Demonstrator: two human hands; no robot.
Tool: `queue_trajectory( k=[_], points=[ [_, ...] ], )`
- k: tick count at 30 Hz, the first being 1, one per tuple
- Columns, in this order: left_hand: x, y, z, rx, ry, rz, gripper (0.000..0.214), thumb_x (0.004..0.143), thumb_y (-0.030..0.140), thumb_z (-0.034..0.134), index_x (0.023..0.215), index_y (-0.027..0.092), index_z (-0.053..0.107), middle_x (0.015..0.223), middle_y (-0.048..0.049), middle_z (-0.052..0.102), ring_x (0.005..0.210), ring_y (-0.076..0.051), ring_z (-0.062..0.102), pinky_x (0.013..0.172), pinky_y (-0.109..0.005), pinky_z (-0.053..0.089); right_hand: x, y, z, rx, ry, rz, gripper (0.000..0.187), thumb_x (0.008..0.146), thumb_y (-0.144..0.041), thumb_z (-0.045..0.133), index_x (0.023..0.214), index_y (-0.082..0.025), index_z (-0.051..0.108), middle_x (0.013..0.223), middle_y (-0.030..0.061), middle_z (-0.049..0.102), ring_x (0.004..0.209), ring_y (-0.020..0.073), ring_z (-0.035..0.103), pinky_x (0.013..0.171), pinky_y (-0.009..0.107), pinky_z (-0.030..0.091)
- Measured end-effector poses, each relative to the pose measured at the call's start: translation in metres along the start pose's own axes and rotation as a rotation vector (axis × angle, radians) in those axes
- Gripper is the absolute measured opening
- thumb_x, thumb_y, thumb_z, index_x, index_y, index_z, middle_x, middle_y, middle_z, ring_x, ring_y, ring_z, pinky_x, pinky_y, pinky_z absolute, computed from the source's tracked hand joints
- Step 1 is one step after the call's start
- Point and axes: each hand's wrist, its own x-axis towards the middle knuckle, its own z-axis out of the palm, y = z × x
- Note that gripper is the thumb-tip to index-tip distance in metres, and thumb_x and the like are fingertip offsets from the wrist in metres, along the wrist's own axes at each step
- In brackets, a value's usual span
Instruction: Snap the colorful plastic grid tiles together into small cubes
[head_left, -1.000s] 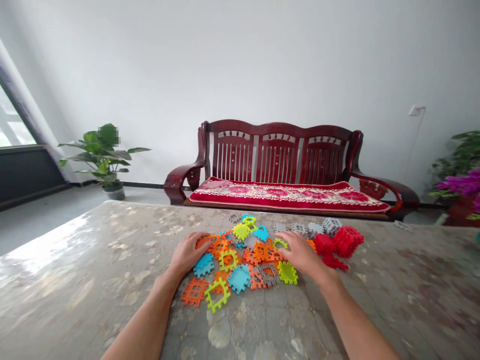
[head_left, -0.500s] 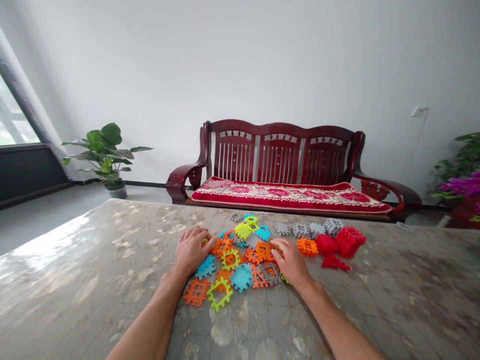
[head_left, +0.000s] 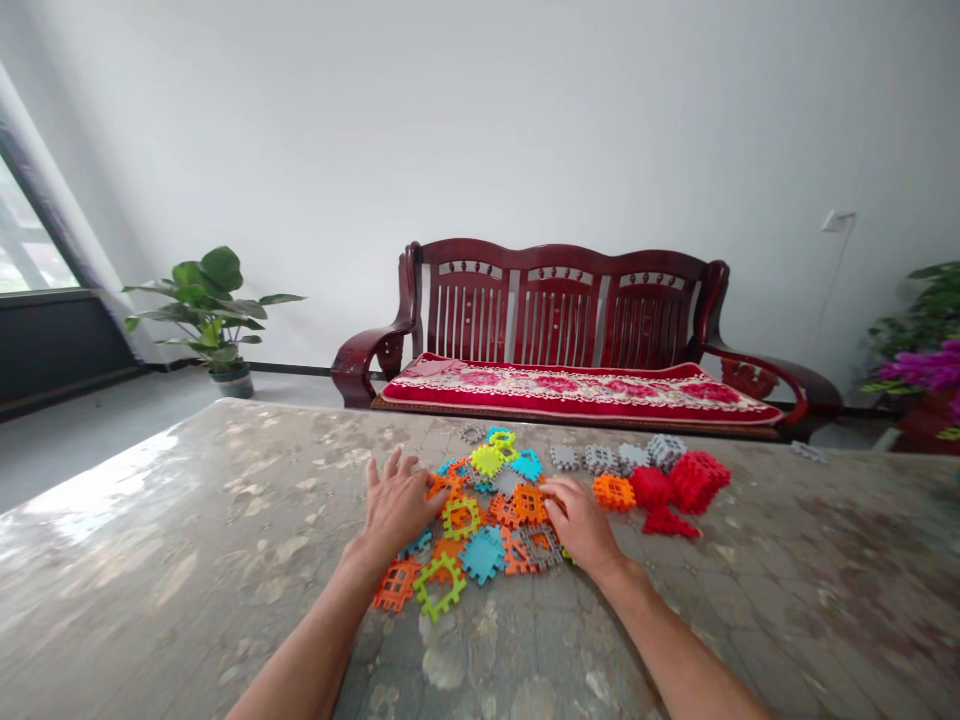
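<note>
A heap of flat plastic interlocking tiles (head_left: pixel 487 510) in orange, blue, green and grey lies on the marbled table (head_left: pixel 187 560). My left hand (head_left: pixel 395 503) rests on the heap's left side, fingers stretched out and spread. My right hand (head_left: pixel 581 522) is on the heap's right side with fingers curled down on an orange tile (head_left: pixel 529 503). A lone orange tile (head_left: pixel 613 492) lies just right of that hand. Red built cubes (head_left: pixel 686 483) and grey tiles (head_left: pixel 615 457) sit further right.
A dark red wooden bench (head_left: pixel 570 340) with a red flowered cushion stands behind the table. A potted green plant (head_left: pixel 214 310) is at the left by a window; purple flowers (head_left: pixel 926 370) are at the right. A wall socket with a cord is above right.
My left hand has opened its fingers and slid a little right onto the tiles. My right hand moved left off the orange tile by the red cubes and now presses the heap.
</note>
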Motion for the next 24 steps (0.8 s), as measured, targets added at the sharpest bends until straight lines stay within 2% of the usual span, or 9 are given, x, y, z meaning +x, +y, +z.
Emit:
queue_trajectory(
  k=[4, 8, 19, 24],
  points=[
    [0.0, 0.001, 0.005, 0.025, -0.016, -0.022, 0.043, 0.083, 0.054, 0.049, 0.097, 0.021, 0.073, 0.135, -0.0145, 0.055, 0.139, -0.037, 0.028, 0.11, -0.065, 0.008, 0.0, 0.0, 0.001, 0.003, -0.007, -0.007, 0.027, 0.084, -0.015, 0.048, 0.097, -0.022, 0.07, 0.107, 0.0059, 0.069, 0.104, 0.0206, 0.06, 0.096, 0.038, 0.044],
    [0.0, -0.002, 0.008, -0.039, -0.065, -0.032, 0.042, 0.083, 0.055, 0.049, 0.1, 0.022, 0.069, 0.131, -0.0128, 0.057, 0.138, -0.037, 0.029, 0.108, -0.065, 0.013, 0.0, 0.001, 0.001, 0.0, -0.013, -0.008, 0.027, 0.083, -0.015, 0.048, 0.097, -0.022, 0.07, 0.106, 0.0059, 0.069, 0.104, 0.0205, 0.061, 0.096, 0.038, 0.045],
    [0.006, -0.002, 0.01, -0.247, -0.159, -0.185, 0.03, 0.077, 0.048, 0.055, 0.075, 0.02, 0.066, 0.11, -0.0109, 0.066, 0.115, -0.032, 0.05, 0.104, -0.062, 0.021, 0.0, 0.001, 0.001, 0.008, -0.007, -0.014, 0.026, 0.083, -0.014, 0.049, 0.096, -0.022, 0.07, 0.106, 0.0059, 0.07, 0.103, 0.02, 0.061, 0.095, 0.037, 0.045],
    [0.007, 0.0, 0.002, -0.314, -0.073, -0.213, 0.025, 0.075, 0.045, 0.057, 0.073, 0.023, 0.069, 0.106, -0.0072, 0.07, 0.118, -0.031, 0.05, 0.107, -0.057, 0.019, 0.0, 0.0, 0.001, 0.012, 0.001, -0.009, 0.027, 0.082, -0.013, 0.048, 0.095, -0.022, 0.071, 0.106, 0.0057, 0.07, 0.103, 0.02, 0.061, 0.095, 0.037, 0.046]
  ],
)
